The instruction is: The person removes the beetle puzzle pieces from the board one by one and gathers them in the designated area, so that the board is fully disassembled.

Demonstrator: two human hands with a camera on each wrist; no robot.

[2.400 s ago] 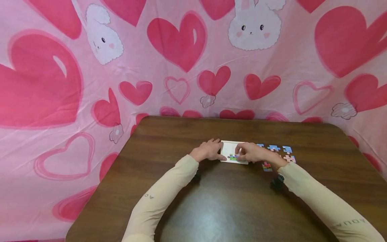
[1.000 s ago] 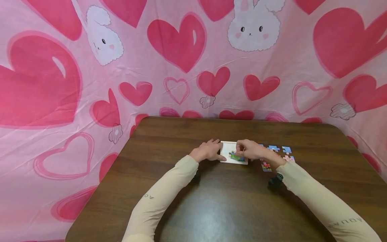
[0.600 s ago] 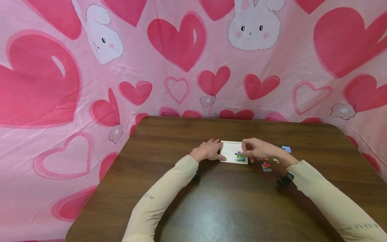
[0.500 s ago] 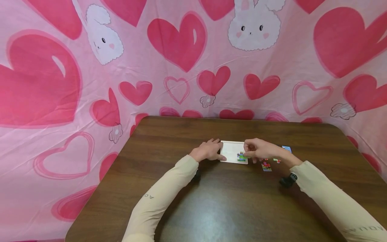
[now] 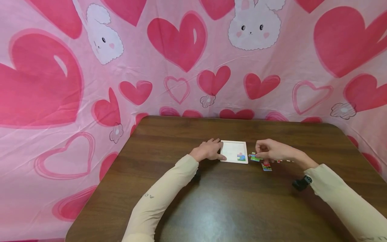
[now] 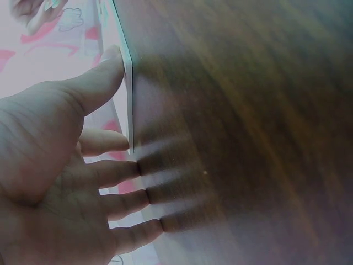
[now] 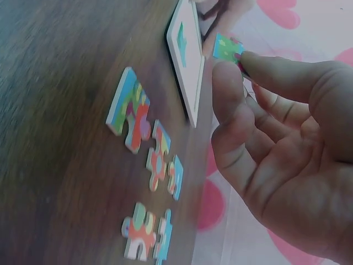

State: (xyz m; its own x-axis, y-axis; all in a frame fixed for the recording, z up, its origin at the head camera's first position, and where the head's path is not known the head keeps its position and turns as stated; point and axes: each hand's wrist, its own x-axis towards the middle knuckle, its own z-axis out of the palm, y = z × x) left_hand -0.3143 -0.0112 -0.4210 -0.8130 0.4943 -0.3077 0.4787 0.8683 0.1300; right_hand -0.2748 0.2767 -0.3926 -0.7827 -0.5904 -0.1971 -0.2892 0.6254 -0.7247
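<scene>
My right hand (image 5: 273,150) pinches a mostly green jigsaw piece (image 5: 255,157) just right of a shallow white puzzle tray (image 5: 233,141). The right wrist view shows this piece (image 7: 227,48) between thumb and forefinger, raised off the table. One blue, green and red jigsaw piece (image 5: 241,157) lies in the tray's lower right corner. My left hand (image 5: 208,150) rests at the tray's left edge, fingers stretched out. From the left wrist, the thumb touches the tray's side (image 6: 130,99) and several fingertips reach the tabletop.
A jigsaw piece with red on it (image 5: 267,167) lies below my right hand. Several more loose pieces, among them an orange one (image 7: 157,160), lie on the brown wooden table (image 5: 211,201), partly hidden by that hand. A pink heart-print cloth (image 5: 181,87) hangs behind the table.
My right hand has carried the green piece rightward, from over the tray to past its right edge. The piece in the tray's corner now shows uncovered. My left hand has stayed put.
</scene>
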